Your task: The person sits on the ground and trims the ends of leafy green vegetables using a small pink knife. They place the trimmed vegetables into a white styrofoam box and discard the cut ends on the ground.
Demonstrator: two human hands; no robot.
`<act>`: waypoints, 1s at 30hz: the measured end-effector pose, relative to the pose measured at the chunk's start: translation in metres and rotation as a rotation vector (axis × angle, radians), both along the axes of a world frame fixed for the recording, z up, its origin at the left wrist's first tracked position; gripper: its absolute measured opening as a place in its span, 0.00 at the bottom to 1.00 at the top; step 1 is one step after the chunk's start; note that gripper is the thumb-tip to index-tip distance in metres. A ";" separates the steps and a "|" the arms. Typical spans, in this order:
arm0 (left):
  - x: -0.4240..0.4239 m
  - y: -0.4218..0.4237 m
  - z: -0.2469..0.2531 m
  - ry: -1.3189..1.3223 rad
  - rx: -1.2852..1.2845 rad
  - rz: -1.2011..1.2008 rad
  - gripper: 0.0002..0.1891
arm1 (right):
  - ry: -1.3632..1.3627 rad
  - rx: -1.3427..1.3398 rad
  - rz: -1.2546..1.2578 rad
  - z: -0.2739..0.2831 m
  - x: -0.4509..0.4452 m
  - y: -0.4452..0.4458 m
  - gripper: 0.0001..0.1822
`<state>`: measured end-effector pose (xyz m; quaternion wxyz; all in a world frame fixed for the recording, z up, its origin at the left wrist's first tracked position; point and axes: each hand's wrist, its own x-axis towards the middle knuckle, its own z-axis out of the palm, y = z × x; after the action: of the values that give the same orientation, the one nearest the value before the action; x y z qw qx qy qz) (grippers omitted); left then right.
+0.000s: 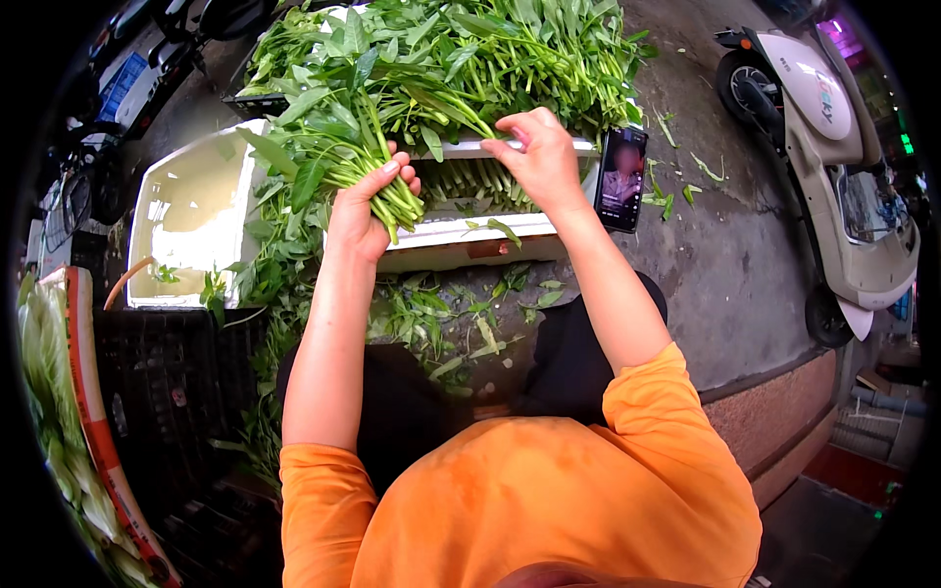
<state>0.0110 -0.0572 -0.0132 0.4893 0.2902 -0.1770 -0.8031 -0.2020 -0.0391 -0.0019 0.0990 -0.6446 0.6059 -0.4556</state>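
Note:
My left hand (pixel 371 202) is wrapped around a bunch of water spinach (pixel 345 158), its cut stem ends pointing down and towards me. The thumb and fingertips of my right hand (pixel 540 158) pinch the stem end of a loose water spinach sprig (pixel 463 110), whose leaves point up and left. Both hands are above the near part of a white foam box (pixel 470 231), in which a row of cut stems (pixel 478 184) shows. Beyond it lies a large heap of water spinach (pixel 514 66), stems mostly towards me.
Against the box's right end leans a smartphone (pixel 621 180) with its screen lit. A foam container (pixel 195 209) with water, a black plastic crate (pixel 169 382) and bagged leafy greens (pixel 59 411) are at left. Fallen leaves (pixel 434 316) litter the ground. A scooter (pixel 823 147) stands at right.

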 end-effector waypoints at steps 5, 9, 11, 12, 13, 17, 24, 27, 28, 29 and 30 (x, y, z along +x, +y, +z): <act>-0.002 0.007 0.014 0.197 -0.212 0.019 0.21 | -0.053 -0.080 -0.017 -0.017 0.006 -0.011 0.07; 0.002 0.004 -0.002 0.020 -0.096 0.083 0.17 | -0.801 0.172 0.124 0.008 0.022 -0.002 0.07; -0.004 0.004 -0.008 -0.043 -0.023 0.104 0.15 | -0.937 0.332 0.160 0.012 0.034 0.010 0.09; -0.010 0.004 -0.008 -0.044 -0.006 0.065 0.15 | -0.926 0.267 0.166 -0.004 0.039 0.012 0.11; -0.011 0.004 -0.010 -0.047 0.015 0.035 0.14 | -0.835 0.251 0.158 -0.009 0.045 0.017 0.10; -0.020 0.002 -0.020 -0.099 0.027 0.028 0.15 | -0.736 0.204 0.143 -0.025 0.056 0.018 0.08; -0.023 -0.002 -0.002 -0.167 0.066 0.010 0.12 | 0.166 -0.384 0.276 -0.004 0.065 0.031 0.04; -0.021 -0.003 0.000 -0.195 0.071 0.052 0.12 | 0.212 -0.344 0.437 0.009 0.068 0.044 0.08; -0.018 -0.005 -0.002 -0.199 0.070 0.054 0.12 | 0.232 -0.351 0.511 0.015 0.072 0.052 0.09; -0.016 -0.006 -0.002 -0.203 0.069 0.056 0.12 | 0.251 -0.357 0.586 0.018 0.078 0.059 0.10; -0.017 -0.006 0.001 -0.200 0.088 0.050 0.13 | 0.188 -0.225 0.712 0.018 0.082 0.063 0.09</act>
<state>-0.0060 -0.0627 -0.0121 0.4760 0.3943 -0.1823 -0.7647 -0.1199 0.0239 0.0158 0.1238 -0.8605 0.2967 -0.3953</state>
